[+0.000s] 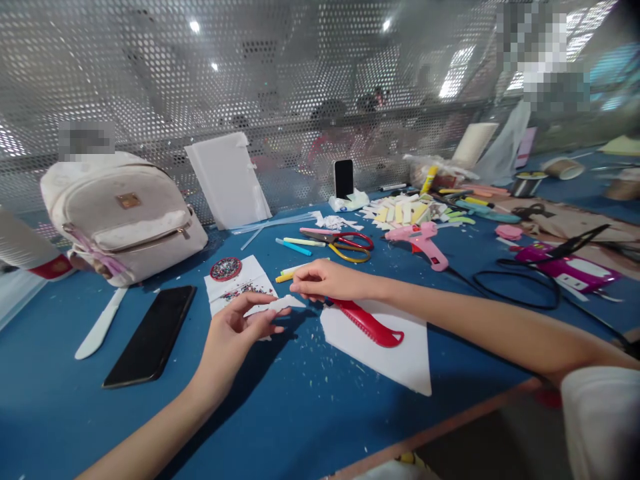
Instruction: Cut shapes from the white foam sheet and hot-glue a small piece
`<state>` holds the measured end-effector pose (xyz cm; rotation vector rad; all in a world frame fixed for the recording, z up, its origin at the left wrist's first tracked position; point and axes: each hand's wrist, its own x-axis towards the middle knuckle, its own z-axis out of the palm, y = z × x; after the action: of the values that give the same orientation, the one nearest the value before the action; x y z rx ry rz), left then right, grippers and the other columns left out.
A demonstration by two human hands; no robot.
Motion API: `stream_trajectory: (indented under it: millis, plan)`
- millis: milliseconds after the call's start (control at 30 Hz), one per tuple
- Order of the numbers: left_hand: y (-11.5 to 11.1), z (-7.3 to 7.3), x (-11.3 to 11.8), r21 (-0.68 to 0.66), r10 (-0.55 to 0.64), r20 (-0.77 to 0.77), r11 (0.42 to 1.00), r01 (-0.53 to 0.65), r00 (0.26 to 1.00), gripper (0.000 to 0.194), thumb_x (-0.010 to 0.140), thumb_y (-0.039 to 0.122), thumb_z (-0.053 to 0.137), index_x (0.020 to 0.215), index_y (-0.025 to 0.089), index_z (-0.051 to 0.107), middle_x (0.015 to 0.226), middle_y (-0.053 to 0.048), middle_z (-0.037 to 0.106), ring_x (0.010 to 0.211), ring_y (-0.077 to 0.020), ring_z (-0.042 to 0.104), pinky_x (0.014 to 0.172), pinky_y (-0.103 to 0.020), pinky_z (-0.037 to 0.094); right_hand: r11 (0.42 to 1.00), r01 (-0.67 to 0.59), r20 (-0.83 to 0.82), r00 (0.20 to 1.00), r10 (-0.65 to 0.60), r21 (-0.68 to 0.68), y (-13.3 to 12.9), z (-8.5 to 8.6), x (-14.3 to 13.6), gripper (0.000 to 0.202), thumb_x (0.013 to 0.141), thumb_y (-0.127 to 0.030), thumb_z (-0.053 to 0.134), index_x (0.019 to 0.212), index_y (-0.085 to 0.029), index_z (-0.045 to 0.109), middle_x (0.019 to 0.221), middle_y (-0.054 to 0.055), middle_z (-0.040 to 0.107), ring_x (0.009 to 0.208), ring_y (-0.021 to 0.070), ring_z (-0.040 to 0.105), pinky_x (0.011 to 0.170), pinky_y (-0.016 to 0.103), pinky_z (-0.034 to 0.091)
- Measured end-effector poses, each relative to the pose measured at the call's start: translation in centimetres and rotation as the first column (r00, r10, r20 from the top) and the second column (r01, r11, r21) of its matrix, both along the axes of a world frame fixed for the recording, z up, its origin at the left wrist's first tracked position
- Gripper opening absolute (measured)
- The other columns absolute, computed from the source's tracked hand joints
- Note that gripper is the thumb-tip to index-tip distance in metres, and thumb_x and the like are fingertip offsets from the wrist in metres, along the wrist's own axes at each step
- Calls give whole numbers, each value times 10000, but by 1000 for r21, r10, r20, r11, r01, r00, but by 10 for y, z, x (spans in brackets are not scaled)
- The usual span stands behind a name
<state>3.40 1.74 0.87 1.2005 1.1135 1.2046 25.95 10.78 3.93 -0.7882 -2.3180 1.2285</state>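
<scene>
My left hand [240, 327] pinches a small white torn-edged piece [280, 305], paper or thin foam board, between thumb and fingers. Just to its right, my right hand [323, 280] is closed in a pinch; what lies between its fingertips, if anything, is too small to make out. Below that hand a red utility knife [370, 325] rests on a white sheet [400, 360]. Behind my left hand lies another white sheet [214, 291], bearing a round dish of dark and red bits [226, 269] and a scatter of the same bits. White crumbs dot the blue table between my hands.
A black phone [153, 337] and white plastic knife [100, 327] lie left, before a pale backpack [125, 220]. Beyond my hands are red-and-yellow-handled scissors [353, 247], markers [295, 247] and a pink glue gun [423, 243] with a black cord. White and yellow strips [415, 210] are heaped behind.
</scene>
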Motion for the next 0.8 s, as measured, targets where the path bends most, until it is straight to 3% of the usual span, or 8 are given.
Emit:
stream_trajectory:
  millis: [167,333,500,633,800]
  plan:
    - [5,4,-6,5,67,53,998,-67,996,367,745,419,876,917,164,676,921,-30,709,880,-196,733,756,-248,607,986,-60,89,995,46,156,4,5,6,193,909,-336,706,840,-164,761,759,13,702,658,125,581,617,252,393]
    - [17,0,-17,17,136,131,990,-139,982,396,705,378,907,956,189,665,921,9,678,814,-101,661,739,-159,536,931,-198,329,940,92,306,-17,8,0,100,826,-277,808,757,-208,788,794,-4,713,733,138,603,611,262,331]
    - [22,-3,-21,9,136,143,990,-139,980,422,693,351,912,981,190,647,954,0,668,838,-111,654,749,-183,528,939,-180,413,910,45,294,-27,-1,-5,70,784,-231,825,751,-200,772,715,-26,709,678,127,605,586,252,317]
    - [20,-2,-20,30,118,101,992,-122,988,472,727,357,890,1085,208,621,954,-4,669,860,-126,656,753,-197,525,942,-185,439,897,45,282,-31,3,-4,77,821,-200,776,746,-184,766,717,-14,729,643,125,602,584,252,320]
    - [18,0,-18,72,98,27,992,-100,995,555,748,369,863,1200,218,578,944,-2,653,839,-140,659,750,-224,531,935,-211,473,879,54,284,-38,11,-4,135,880,-204,720,750,-183,750,813,12,761,771,154,646,631,259,338]
